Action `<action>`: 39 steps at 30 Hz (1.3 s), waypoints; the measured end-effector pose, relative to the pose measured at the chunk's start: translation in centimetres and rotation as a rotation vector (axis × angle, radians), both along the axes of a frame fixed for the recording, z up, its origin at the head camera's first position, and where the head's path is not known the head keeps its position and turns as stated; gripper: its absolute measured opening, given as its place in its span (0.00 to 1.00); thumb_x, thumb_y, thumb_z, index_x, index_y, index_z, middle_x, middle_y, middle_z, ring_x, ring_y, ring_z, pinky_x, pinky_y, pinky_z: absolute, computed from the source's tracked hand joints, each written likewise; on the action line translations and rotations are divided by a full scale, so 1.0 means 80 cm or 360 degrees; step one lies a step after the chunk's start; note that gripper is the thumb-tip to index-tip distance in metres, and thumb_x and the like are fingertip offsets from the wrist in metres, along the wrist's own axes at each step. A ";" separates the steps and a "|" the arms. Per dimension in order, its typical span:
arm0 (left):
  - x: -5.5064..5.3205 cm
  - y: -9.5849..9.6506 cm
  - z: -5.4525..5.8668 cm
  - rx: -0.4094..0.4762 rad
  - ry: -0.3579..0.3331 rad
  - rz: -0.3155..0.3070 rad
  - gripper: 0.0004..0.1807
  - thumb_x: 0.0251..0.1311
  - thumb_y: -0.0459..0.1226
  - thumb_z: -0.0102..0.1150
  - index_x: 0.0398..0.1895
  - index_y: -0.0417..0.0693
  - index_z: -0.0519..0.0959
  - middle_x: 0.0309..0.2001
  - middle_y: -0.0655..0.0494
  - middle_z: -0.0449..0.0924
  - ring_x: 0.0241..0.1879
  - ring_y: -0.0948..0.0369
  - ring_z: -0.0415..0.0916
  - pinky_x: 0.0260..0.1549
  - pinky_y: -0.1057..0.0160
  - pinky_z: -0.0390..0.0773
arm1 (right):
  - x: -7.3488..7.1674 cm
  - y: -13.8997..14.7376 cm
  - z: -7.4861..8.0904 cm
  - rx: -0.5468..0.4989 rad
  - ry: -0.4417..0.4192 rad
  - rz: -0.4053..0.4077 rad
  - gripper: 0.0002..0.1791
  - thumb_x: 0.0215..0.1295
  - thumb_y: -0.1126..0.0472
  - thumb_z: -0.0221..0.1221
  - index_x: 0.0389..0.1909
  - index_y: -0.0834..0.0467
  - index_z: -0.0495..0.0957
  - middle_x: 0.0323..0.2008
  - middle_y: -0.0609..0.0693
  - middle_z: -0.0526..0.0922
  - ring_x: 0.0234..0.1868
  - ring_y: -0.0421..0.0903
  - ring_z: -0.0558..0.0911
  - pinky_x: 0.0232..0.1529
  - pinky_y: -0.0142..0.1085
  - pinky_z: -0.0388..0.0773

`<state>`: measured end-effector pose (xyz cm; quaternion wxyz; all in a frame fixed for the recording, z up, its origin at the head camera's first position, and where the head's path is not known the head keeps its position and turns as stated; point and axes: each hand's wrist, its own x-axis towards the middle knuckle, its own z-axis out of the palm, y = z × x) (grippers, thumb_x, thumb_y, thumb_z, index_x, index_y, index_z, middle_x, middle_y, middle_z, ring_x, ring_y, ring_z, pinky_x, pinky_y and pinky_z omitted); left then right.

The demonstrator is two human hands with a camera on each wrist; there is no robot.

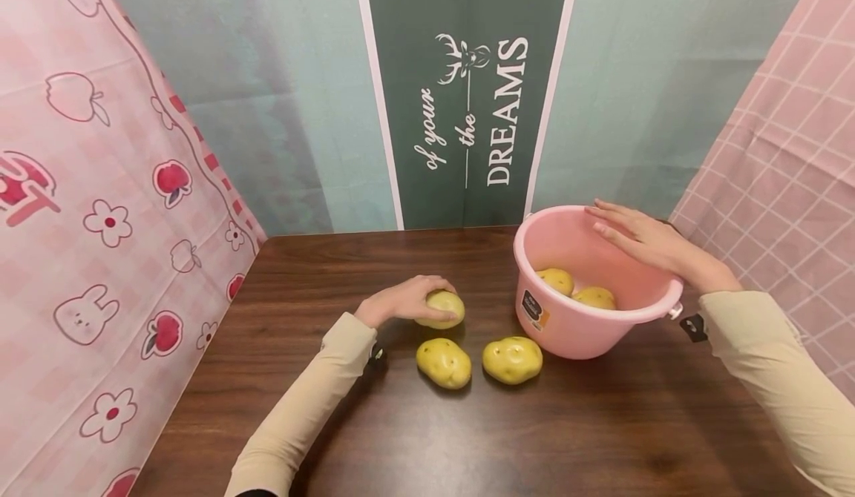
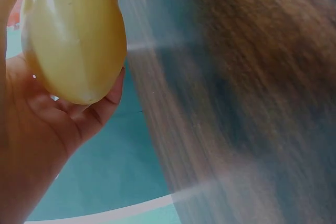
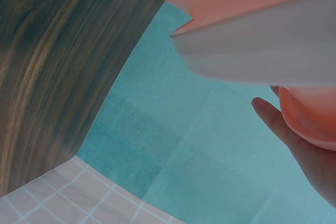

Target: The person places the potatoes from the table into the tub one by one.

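In the head view my left hand holds a yellow potato close over the table, thumb on its near side. Seen from the left wrist, the fingers wrap behind this smooth potato. Two more potatoes lie in front of it: one potato below the hand, another potato beside the bucket. My right hand rests with extended fingers on the far right rim of the pink bucket. Inside that bucket are a potato and a second potato, partly hidden by the near wall.
Everything stands on a dark brown wooden table. A green cloth with lettering hangs along the back. Pink printed cloth borders the left side, and pink checked cloth the right.
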<state>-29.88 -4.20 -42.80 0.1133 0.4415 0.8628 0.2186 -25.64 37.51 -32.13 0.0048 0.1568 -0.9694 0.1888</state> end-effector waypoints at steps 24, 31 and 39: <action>-0.004 0.010 0.022 0.0104 0.0080 -0.0014 0.23 0.53 0.59 0.58 0.49 0.60 0.75 0.42 0.68 0.74 0.41 0.68 0.70 0.41 0.68 0.70 | -0.001 0.001 -0.001 -0.0010 0.0027 0.0027 0.28 0.70 0.44 0.44 0.69 0.45 0.59 0.71 0.54 0.52 0.69 0.62 0.52 0.58 0.66 0.50; -0.004 0.011 0.027 0.0148 0.0082 -0.0029 0.23 0.53 0.59 0.58 0.49 0.60 0.75 0.41 0.68 0.74 0.41 0.68 0.70 0.40 0.68 0.70 | -0.001 0.001 -0.001 -0.0014 0.0023 0.0023 0.28 0.70 0.44 0.43 0.69 0.45 0.59 0.71 0.54 0.52 0.69 0.63 0.52 0.58 0.66 0.50; -0.004 0.014 0.030 0.0173 0.0129 -0.0032 0.23 0.52 0.58 0.58 0.48 0.60 0.75 0.41 0.69 0.74 0.42 0.69 0.69 0.41 0.69 0.70 | -0.001 0.001 -0.002 -0.0031 -0.0013 -0.0006 0.28 0.69 0.43 0.44 0.69 0.43 0.57 0.72 0.53 0.50 0.69 0.63 0.51 0.57 0.68 0.49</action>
